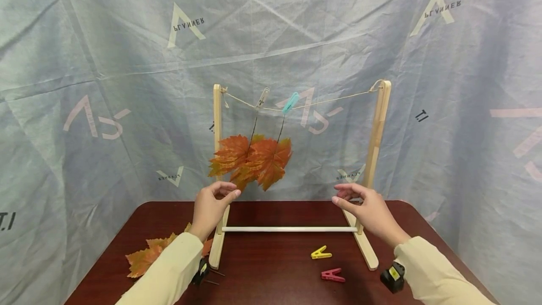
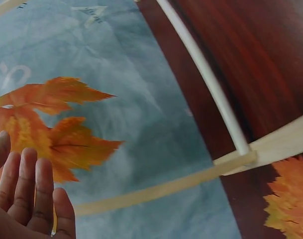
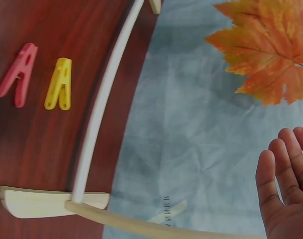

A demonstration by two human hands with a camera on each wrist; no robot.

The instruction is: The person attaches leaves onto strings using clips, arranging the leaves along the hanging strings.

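Two orange maple leaves hang by their stems from a twine line (image 1: 334, 102). A pale clothespin (image 1: 262, 98) clips the left leaf (image 1: 230, 154), and a turquoise clothespin (image 1: 290, 102) clips the right leaf (image 1: 271, 159). Just below the left leaf is my left hand (image 1: 213, 206), fingers relaxed and thumb apart from them in the left wrist view, holding nothing. My right hand (image 1: 366, 208) is raised by the right post with loosely bent fingers and nothing in them. On the table lie a yellow clothespin (image 1: 321, 252) and a red clothespin (image 1: 332, 275).
Wooden posts (image 1: 378, 131) carry the twine, with a white crossbar (image 1: 292, 229) joining their feet low over the dark red table (image 1: 271, 258). More leaves (image 1: 146, 258) lie at the left, partly behind my left sleeve. A grey printed curtain (image 1: 271, 27) hangs behind.
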